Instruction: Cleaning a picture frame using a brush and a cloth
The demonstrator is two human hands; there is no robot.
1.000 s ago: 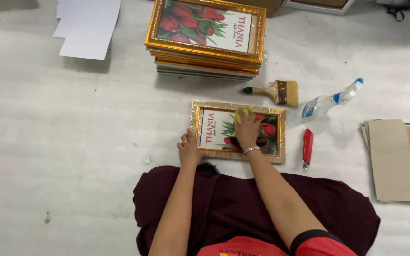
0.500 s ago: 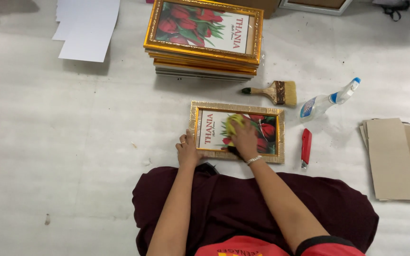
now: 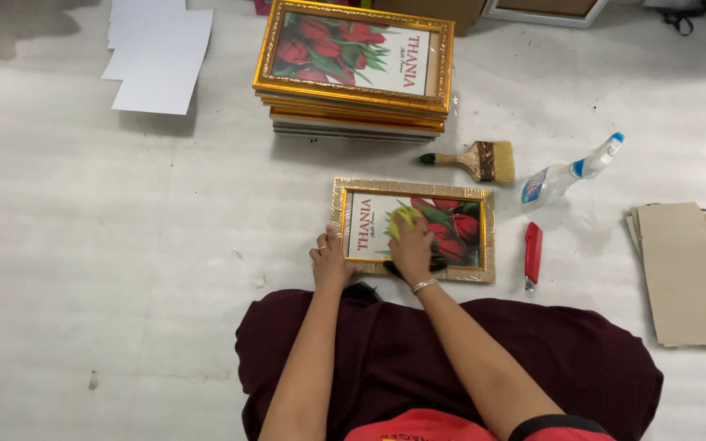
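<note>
The person sits on the pale floor (image 3: 124, 245) with a gold picture frame (image 3: 413, 229) lying flat just in front of their knees, a print of red tulips under its glass. Their right hand (image 3: 413, 249) lies palm-down on the glass near the middle, fingers curled over a yellow cloth (image 3: 403, 217) and pressing it to the surface. Their left hand (image 3: 330, 261) rests at the frame's near left corner, fingers spread flat against the edge and closed on nothing. Beyond the frame stands a stack of gold frames (image 3: 355, 69), the top one showing the same tulip print. To the right lie a wooden paintbrush (image 3: 475, 159), a clear spray bottle (image 3: 569, 170) on its side, and a red utility knife (image 3: 532, 253) just beside the frame. Brown backing boards (image 3: 684, 273) sit farther right; white sheets (image 3: 157, 53) lie at the far left.
</note>
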